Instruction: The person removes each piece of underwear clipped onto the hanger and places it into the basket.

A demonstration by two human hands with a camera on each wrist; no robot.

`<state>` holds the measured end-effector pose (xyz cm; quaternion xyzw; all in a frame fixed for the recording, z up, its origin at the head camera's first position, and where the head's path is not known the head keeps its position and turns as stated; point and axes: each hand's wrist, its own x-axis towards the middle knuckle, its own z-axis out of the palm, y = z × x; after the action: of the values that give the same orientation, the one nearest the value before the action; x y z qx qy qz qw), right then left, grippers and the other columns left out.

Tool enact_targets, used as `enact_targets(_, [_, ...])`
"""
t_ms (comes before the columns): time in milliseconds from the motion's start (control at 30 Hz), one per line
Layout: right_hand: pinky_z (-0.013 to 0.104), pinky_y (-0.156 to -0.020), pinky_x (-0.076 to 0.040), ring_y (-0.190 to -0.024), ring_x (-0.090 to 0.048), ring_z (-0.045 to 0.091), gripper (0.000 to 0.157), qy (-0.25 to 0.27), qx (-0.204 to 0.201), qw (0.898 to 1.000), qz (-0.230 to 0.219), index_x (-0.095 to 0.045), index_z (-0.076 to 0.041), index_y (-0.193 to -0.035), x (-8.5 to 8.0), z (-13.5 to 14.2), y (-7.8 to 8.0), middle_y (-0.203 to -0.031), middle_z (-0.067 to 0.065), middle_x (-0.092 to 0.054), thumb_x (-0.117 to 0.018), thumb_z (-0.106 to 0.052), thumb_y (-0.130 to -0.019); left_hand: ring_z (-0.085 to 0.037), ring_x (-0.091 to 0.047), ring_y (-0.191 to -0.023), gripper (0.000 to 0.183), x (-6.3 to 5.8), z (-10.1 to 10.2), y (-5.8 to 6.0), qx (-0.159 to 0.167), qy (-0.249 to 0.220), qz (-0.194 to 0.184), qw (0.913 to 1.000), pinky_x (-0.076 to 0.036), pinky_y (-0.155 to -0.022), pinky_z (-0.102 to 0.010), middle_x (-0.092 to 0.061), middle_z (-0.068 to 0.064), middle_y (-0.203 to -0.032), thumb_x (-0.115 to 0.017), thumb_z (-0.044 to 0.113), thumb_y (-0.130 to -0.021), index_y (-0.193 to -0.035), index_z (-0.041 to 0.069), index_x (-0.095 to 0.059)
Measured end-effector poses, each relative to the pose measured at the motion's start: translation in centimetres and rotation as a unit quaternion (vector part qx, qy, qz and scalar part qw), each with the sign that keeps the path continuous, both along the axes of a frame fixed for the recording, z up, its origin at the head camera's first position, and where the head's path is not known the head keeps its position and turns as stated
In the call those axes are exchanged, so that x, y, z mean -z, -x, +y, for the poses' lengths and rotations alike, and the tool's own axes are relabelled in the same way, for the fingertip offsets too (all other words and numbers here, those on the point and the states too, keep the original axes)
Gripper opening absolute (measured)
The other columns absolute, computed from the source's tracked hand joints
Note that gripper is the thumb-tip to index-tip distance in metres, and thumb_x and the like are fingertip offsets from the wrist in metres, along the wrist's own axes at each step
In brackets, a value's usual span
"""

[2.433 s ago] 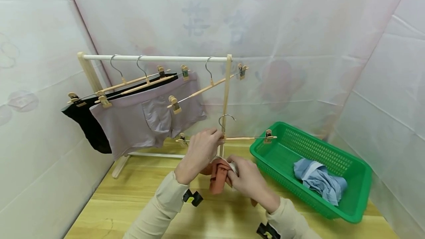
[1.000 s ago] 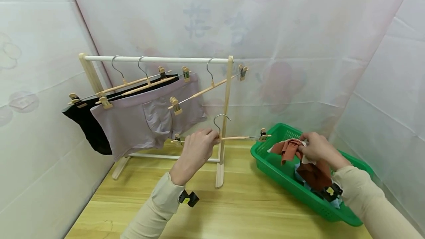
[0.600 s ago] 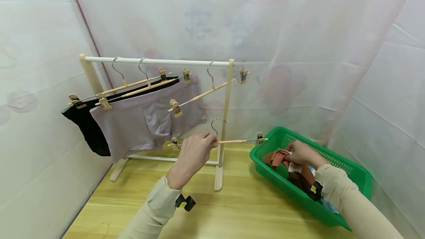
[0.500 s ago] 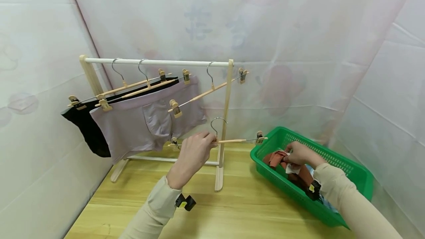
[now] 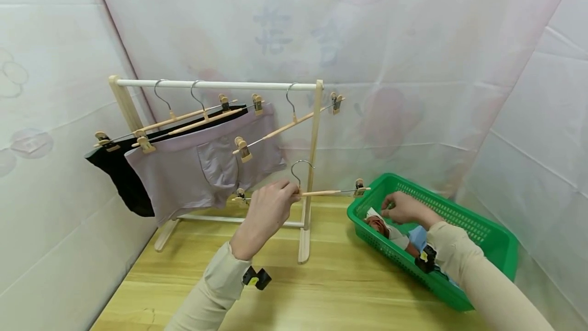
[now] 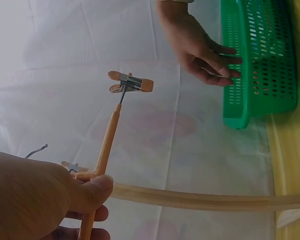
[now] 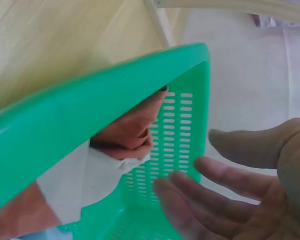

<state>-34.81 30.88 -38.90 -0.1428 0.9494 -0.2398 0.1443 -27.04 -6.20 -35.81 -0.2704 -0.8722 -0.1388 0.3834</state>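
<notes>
My left hand [image 5: 270, 212] pinches the middle of a wooden clip hanger [image 5: 323, 193] just below its metal hook. In the left wrist view the thumb and fingers wrap the hanger's bar [image 6: 107, 140], and nothing hangs from the clip [image 6: 132, 82] at its far end. Over the green basket [image 5: 493, 239] my right hand [image 5: 406, 208] is apart from the cloth, its fingers loosely extended in the right wrist view. A rust-and-white garment [image 7: 132, 127] lies bunched against the basket's near side. Beside it a light blue garment [image 5: 418, 238] is partly hidden by the right arm.
A small wooden rack with a white rail [image 5: 252, 86] stands on the left. Lilac boxer briefs [image 5: 184, 178] and a black garment [image 5: 121, 188] hang there on clip hangers. Another hanger [image 5: 287, 127] hangs bare near the rack's right post. The wooden table [image 5: 331, 280] lies in front.
My right hand carried the rust-and-white garment from beside the left hand into the basket and let go of it. The left hand kept hold of the hanger, which shifted slightly left.
</notes>
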Motion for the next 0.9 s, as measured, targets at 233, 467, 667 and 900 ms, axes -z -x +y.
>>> enact_targets(233, [0.049,-0.084,-0.057,-0.104,-0.068,0.036,0.031,0.015,-0.011,0.995,0.096,-0.062,0.004,-0.123,-0.4,-2.0,0.8,-0.116,0.023,-0.069,-0.060,-0.018,-0.102,-0.015,-0.065,-0.062,0.010,-0.1,-0.2,0.2,0.001,-0.001,0.000,1.0000,-0.051,-0.049,-0.031,-0.070,0.003,-0.079,-0.071,0.024,-0.094,-0.092,0.015,-0.075])
enact_targets(467, [0.052,-0.091,-0.056,-0.117,-0.064,0.042,0.045,0.045,-0.017,0.992,0.117,-0.050,0.002,-0.142,-0.4,-6.3,0.8,-0.132,0.026,-0.062,-0.053,-0.024,-0.105,-0.017,-0.066,-0.063,0.007,-0.4,-0.5,0.2,-0.003,-0.003,0.012,0.9999,-0.051,-0.048,-0.032,-0.071,0.003,-0.079,-0.072,0.023,-0.092,-0.092,0.016,-0.075])
enact_targets(667, [0.056,-0.095,-0.053,-0.123,-0.057,0.044,0.043,0.134,-0.046,0.980,0.141,-0.048,-0.004,-0.143,0.4,-10.5,0.3,-0.142,0.025,-0.051,-0.057,-0.022,-0.105,-0.017,-0.065,-0.064,0.006,-0.4,-0.8,-0.1,0.003,-0.007,0.018,0.9998,-0.050,-0.048,-0.032,-0.070,0.004,-0.079,-0.073,0.022,-0.092,-0.091,0.016,-0.075])
enact_targets(900, [0.059,-0.106,-0.048,-0.137,-0.050,0.043,0.061,0.193,-0.053,0.966,0.164,-0.033,-0.007,-0.157,1.2,-15.1,0.9,-0.154,0.024,-0.045,-0.058,-0.025,-0.104,-0.016,-0.065,-0.066,0.007,-1.0,-0.9,-0.4,-0.009,-0.004,0.004,0.9999,-0.049,-0.047,-0.032,-0.070,0.004,-0.080,-0.073,0.023,-0.093,-0.093,0.016,-0.074])
